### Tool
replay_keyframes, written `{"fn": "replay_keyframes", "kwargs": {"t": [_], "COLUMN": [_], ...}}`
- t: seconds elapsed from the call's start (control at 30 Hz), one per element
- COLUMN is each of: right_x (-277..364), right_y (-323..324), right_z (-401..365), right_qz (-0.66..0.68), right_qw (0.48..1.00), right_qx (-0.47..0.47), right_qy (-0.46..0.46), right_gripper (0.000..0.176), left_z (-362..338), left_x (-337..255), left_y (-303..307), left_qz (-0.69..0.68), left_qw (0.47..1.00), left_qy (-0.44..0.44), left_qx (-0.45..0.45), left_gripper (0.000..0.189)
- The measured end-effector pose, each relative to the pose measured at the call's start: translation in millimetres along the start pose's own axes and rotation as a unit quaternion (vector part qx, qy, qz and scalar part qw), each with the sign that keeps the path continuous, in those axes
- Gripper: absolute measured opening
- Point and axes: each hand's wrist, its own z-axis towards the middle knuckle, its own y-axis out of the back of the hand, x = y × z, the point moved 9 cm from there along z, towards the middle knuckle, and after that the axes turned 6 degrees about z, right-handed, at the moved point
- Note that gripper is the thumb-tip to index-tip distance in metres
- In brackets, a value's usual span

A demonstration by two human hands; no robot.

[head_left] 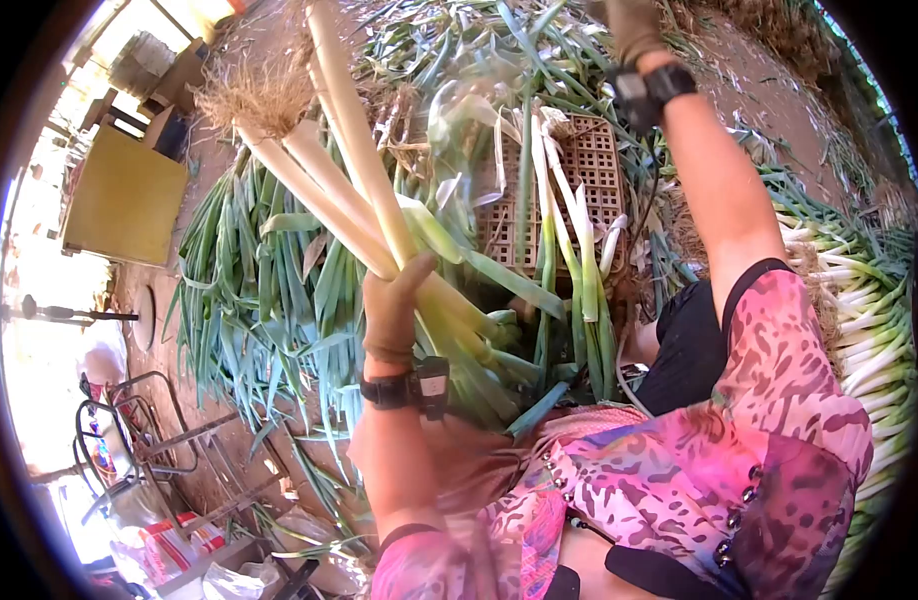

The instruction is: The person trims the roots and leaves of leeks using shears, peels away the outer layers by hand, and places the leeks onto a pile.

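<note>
My left hand [391, 310], in a brown glove, is closed around several thick leeks [344, 190]. Their white shanks and bushy roots point up and to the left, and the green leaves hang down over my lap. My right hand [634, 30], also gloved, is raised at the top edge of the view, beyond the crate; its fingers are blurred and partly cut off. Between my arms, slimmer leeks [584, 240] lean against a tan plastic crate [597, 165]. A pale, smeared leafy strip shows above the crate's left side.
A large heap of green-leaved leeks [269, 270] lies to the left. At the right, leeks [864, 330] are stacked in a long row. Leaf scraps [429, 40] cover the ground ahead. A yellow panel [124, 195] and a metal-framed chair [144, 430] stand at the far left.
</note>
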Motion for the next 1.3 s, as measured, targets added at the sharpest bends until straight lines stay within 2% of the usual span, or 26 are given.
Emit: {"fn": "replay_keyframes", "kwargs": {"t": [0.1, 0.2, 0.27, 0.3, 0.33, 0.43, 0.47, 0.5, 0.53, 0.6, 0.73, 0.87, 0.97, 1.03, 1.07, 1.1, 1.13, 1.17, 1.2, 1.23, 1.27, 1.3], "right_x": [-43, -99, -123, -135, -117, -58, -25, 1, 43, 80, 107, 142, 162, 143, 144, 150, 147, 144, 141, 146, 153, 147], "right_y": [-81, -214, -267, -284, -275, -240, -217, -201, -181, -169, -185, -157, -129, -139, -137, -112, -89, -58, -42, -38, -42, -47], "right_z": [-58, -165, -216, -220, -226, -207, -203, -194, -190, -189, -198, -207, -206, -201, -186, -170, -157, -141, -125, -110, -98, -83], "right_qz": [0.004, -0.01, -0.024, -0.045, -0.025, 0.129, 0.194, 0.234, 0.297, 0.356, 0.389, 0.297, 0.169, 0.045, 0.025, -0.072, -0.032, 0.048, 0.106, 0.12, 0.063, 0.008], "right_qw": [0.997, 0.946, 0.915, 0.927, 0.938, 0.941, 0.937, 0.947, 0.932, 0.922, 0.918, 0.949, 0.965, 0.966, 0.963, 0.963, 0.969, 0.968, 0.961, 0.95, 0.92, 0.9], "right_qx": [0.046, 0.185, 0.207, 0.171, 0.137, 0.086, 0.077, 0.033, 0.029, 0.035, 0.069, 0.063, 0.084, 0.145, 0.221, 0.06, -0.01, -0.076, -0.113, -0.123, -0.151, -0.181], "right_qy": [-0.07, -0.265, -0.344, -0.331, -0.319, -0.299, -0.281, -0.219, -0.207, -0.144, -0.02, 0.087, 0.185, 0.209, 0.153, 0.252, 0.246, 0.232, 0.228, 0.262, 0.356, 0.396], "right_gripper": [0.034, 0.044, 0.05, 0.05, 0.052, 0.057, 0.057, 0.053, 0.049, 0.044, 0.036, 0.033, 0.031, 0.031, 0.033, 0.035, 0.036, 0.036, 0.036, 0.036, 0.032, 0.027], "left_z": [2, 2, 2, 3, 2, 3, 4, 5, 5, 4, 2, -12, -18, -22, -26, -28, -28, -31, -34, -36, -37, -38], "left_x": [-4, -2, 7, 9, 13, 13, 14, 15, 12, 5, -1, -13, -4, -6, -13, -16, -11, -11, -13, -13, -14, -12], "left_y": [-17, -34, -41, -41, -42, -46, -47, -50, -55, -66, -75, -78, -83, -84, -86, -89, -91, -95, -98, -101, -104, -106], "left_qz": [0.006, -0.007, -0.01, -0.003, 0.002, -0.006, -0.006, -0.004, -0.017, -0.035, -0.023, -0.01, -0.045, -0.037, -0.053, -0.069, -0.09, -0.091, -0.091, -0.089, -0.09, -0.092], "left_qw": [0.999, 0.998, 0.996, 0.996, 0.996, 0.995, 0.993, 0.992, 0.991, 0.989, 0.98, 0.968, 0.97, 0.966, 0.962, 0.958, 0.949, 0.945, 0.941, 0.937, 0.938, 0.939], "left_qy": [0.009, 0.015, 0.027, 0.03, 0.035, 0.039, 0.039, 0.039, 0.025, -0.002, -0.025, -0.04, -0.016, -0.005, 0.005, 0.016, 0.013, 0.016, 0.018, 0.021, 0.017, 0.014], "left_qx": [0.037, 0.066, 0.082, 0.082, 0.083, 0.096, 0.108, 0.122, 0.128, 0.145, 0.198, 0.247, 0.24, 0.257, 0.267, 0.279, 0.301, 0.313, 0.324, 0.336, 0.334, 0.332], "left_gripper": [0.034, 0.032, 0.031, 0.031, 0.032, 0.037, 0.039, 0.041, 0.042, 0.044, 0.042, 0.046, 0.042, 0.045, 0.047, 0.049, 0.055, 0.053, 0.051, 0.049, 0.05, 0.052]}}
